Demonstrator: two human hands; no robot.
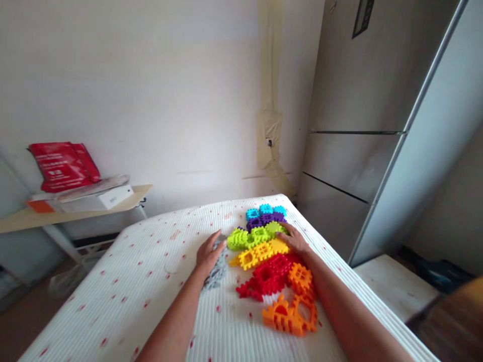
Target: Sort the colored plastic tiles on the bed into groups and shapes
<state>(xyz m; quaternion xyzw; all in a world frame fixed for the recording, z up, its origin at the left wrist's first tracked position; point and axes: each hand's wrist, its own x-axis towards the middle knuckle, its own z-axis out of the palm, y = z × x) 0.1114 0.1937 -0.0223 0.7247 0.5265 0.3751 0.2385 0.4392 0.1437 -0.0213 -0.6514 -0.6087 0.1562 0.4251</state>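
Note:
Interlocking plastic building blocks lie on the mattress in bands sorted by colour. My left hand (208, 253) rests on the left side against a pile of grey blocks (216, 274), thumb and fingers apart. My right hand (295, 238) lies at the right end of the lime green blocks (257, 234) and yellow blocks (260, 253), fingers spread and touching them. Farther back are purple blocks (265, 219) and light blue blocks (265, 209). Closer to me sit red blocks (269, 275) and orange blocks (289, 317). Part of the grey pile is hidden beneath my left hand.
The white mattress (162, 261) has a pattern of small red marks. At the left, a side table (141, 193) holds a red plastic package (62, 166) and a white box (113, 197). A grey refrigerator (347, 151) stands to the right, and a wall (169, 100) is behind.

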